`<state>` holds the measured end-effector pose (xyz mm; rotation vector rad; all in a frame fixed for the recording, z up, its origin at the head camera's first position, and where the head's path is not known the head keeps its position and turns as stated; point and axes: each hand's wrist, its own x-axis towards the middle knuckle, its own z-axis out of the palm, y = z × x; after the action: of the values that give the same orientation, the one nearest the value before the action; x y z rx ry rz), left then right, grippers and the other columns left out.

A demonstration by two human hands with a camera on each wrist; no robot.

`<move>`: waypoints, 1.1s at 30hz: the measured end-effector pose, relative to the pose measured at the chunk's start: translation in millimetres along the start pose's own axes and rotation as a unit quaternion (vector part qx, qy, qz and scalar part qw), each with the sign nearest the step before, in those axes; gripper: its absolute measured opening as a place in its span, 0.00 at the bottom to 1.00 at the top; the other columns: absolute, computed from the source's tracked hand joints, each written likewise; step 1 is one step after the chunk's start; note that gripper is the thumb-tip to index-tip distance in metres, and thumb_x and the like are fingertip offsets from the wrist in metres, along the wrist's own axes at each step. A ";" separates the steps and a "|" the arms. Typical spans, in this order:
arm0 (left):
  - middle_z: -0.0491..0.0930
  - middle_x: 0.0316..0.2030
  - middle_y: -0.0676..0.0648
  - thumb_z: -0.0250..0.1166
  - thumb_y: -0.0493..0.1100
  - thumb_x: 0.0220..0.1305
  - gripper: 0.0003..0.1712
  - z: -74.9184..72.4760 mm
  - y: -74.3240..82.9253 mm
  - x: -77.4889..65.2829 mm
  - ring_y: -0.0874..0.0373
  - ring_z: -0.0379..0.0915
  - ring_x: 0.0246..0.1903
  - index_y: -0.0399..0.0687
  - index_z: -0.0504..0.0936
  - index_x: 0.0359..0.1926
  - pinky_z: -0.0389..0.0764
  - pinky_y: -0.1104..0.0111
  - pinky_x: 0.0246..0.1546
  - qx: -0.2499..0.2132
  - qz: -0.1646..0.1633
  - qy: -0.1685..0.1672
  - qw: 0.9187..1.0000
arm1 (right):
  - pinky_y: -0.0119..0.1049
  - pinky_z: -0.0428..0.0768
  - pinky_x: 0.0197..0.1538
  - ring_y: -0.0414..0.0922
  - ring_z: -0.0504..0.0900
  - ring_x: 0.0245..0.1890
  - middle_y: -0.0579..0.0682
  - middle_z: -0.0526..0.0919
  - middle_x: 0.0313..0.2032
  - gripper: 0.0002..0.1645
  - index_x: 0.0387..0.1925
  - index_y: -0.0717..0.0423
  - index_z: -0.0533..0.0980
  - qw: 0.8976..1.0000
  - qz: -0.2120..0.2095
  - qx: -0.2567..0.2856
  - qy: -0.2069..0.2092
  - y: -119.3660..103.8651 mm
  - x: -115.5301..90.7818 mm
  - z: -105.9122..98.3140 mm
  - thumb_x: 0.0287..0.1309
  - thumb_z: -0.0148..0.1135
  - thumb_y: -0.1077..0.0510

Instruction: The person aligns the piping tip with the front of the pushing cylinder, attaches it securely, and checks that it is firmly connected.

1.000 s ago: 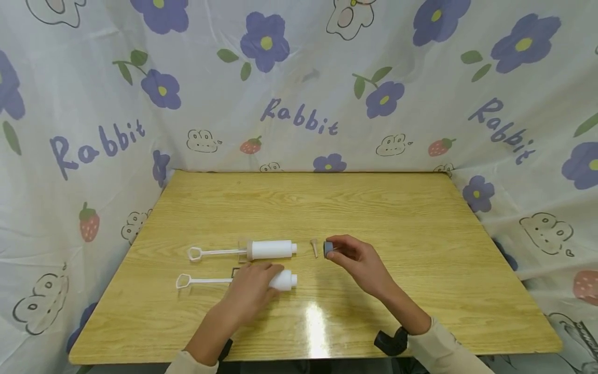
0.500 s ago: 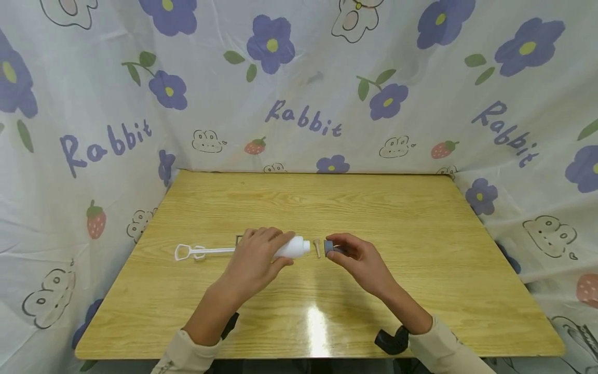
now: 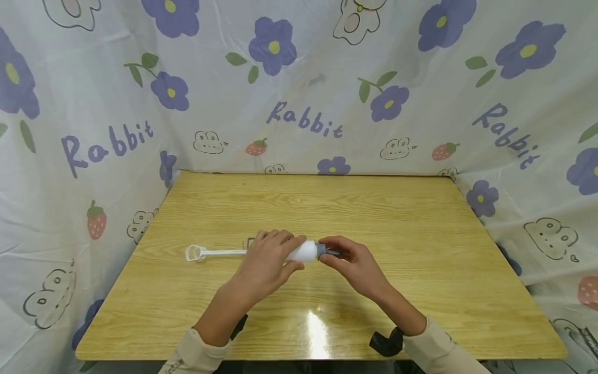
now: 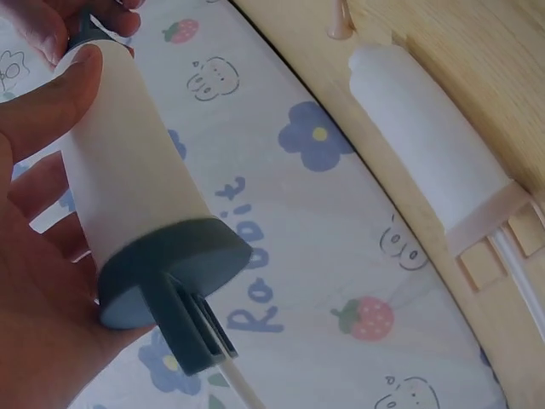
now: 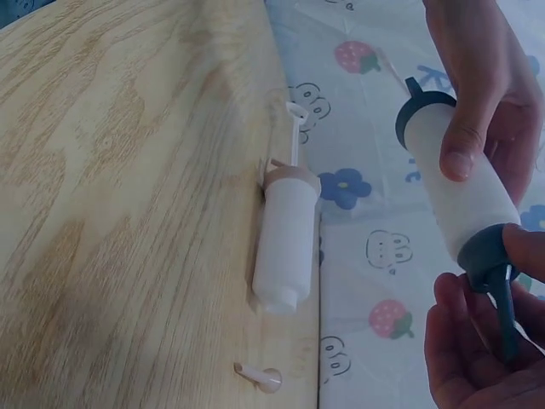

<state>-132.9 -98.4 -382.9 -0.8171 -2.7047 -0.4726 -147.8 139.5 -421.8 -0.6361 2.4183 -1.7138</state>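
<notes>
While only wrist views show a beige nozzle (image 5: 258,376), left fingers (image 3: 293,243) gripping grey-collared tube (image 3: 303,252), right fingers (image 3: 343,242) pinching cap (image 3: 321,250)

"Rabbit" is printed in purple 3 times across the cloth (image 3: 224,111) in the head view and is seen 1 time in the left wrist view. The lettering (image 3: 175,366) on the left sleeve (image 3: 201,350) cannot be read.

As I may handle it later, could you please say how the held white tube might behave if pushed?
The white tube is probably fairly stiff, as the left hand grips it without visible denting. Its round body could roll, but the flared dark collar would likely limit that.
</notes>
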 end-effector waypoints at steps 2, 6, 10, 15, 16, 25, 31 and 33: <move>0.86 0.49 0.47 0.78 0.51 0.57 0.30 -0.5 0.7 -0.5 0.47 0.83 0.50 0.50 0.85 0.60 0.79 0.50 0.54 -0.005 -0.002 -0.002 1.000 | 0.39 0.84 0.57 0.51 0.84 0.56 0.52 0.85 0.57 0.21 0.62 0.50 0.79 1.000 -0.004 -0.008 0.001 0.4 0.2 0.9 0.72 0.64 0.51; 0.86 0.50 0.46 0.78 0.51 0.57 0.30 -0.6 1.3 -1.6 0.46 0.82 0.51 0.49 0.84 0.60 0.78 0.49 0.55 -0.006 -0.004 -0.009 1.000 | 0.41 0.84 0.58 0.53 0.84 0.57 0.53 0.84 0.58 0.21 0.63 0.50 0.79 1.000 -0.007 -0.020 -0.001 2.7 0.8 2.7 0.72 0.64 0.51; 0.86 0.50 0.46 0.77 0.51 0.58 0.30 0.2 1.0 -2.2 0.45 0.82 0.52 0.49 0.84 0.61 0.78 0.49 0.55 -0.007 -0.003 -0.011 1.000 | 0.34 0.85 0.53 0.53 0.85 0.56 0.53 0.84 0.59 0.21 0.63 0.48 0.79 1.000 -0.013 -0.027 0.011 4.0 -1.2 6.6 0.71 0.65 0.52; 0.86 0.50 0.46 0.77 0.52 0.59 0.30 0.9 -1.2 -3.5 0.46 0.82 0.52 0.48 0.84 0.61 0.78 0.50 0.54 -0.023 -0.009 -0.015 1.000 | 0.35 0.85 0.53 0.49 0.86 0.54 0.51 0.85 0.57 0.21 0.62 0.46 0.80 0.997 -0.045 -0.047 0.033 2.9 -4.0 11.2 0.69 0.66 0.54; 0.87 0.51 0.46 0.77 0.52 0.59 0.30 1.2 -1.7 -3.7 0.46 0.82 0.52 0.48 0.84 0.61 0.78 0.51 0.54 -0.025 -0.011 -0.015 1.000 | 0.36 0.85 0.53 0.48 0.86 0.54 0.50 0.85 0.57 0.21 0.62 0.46 0.80 0.997 -0.047 -0.050 0.032 2.7 -4.0 11.0 0.69 0.66 0.54; 0.86 0.51 0.48 0.76 0.55 0.58 0.31 2.6 -0.2 -3.8 0.48 0.82 0.51 0.51 0.84 0.61 0.78 0.52 0.54 -0.006 0.009 -0.012 1.000 | 0.37 0.85 0.47 0.49 0.88 0.42 0.52 0.89 0.45 0.19 0.58 0.53 0.82 0.999 0.010 -0.048 -0.014 2.2 0.3 0.0 0.74 0.61 0.49; 0.87 0.51 0.48 0.76 0.55 0.58 0.31 5.4 -0.8 -4.3 0.48 0.83 0.51 0.50 0.85 0.61 0.79 0.52 0.53 -0.005 0.005 -0.008 1.000 | 0.41 0.85 0.54 0.50 0.86 0.52 0.49 0.86 0.53 0.27 0.65 0.46 0.76 0.997 0.011 -0.060 -0.043 -2.8 0.7 -3.4 0.69 0.67 0.47; 0.87 0.51 0.48 0.76 0.55 0.58 0.31 6.8 -0.4 -4.6 0.48 0.82 0.51 0.50 0.85 0.61 0.79 0.52 0.53 -0.003 0.005 -0.006 1.000 | 0.41 0.85 0.55 0.49 0.86 0.53 0.49 0.86 0.54 0.26 0.64 0.45 0.77 0.997 0.004 -0.065 -0.042 -2.4 0.4 -3.0 0.67 0.69 0.48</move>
<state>-130.5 -98.4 -390.8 -0.8374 -2.7098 -0.4758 -148.4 141.3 -418.5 -0.6973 2.4835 -1.5042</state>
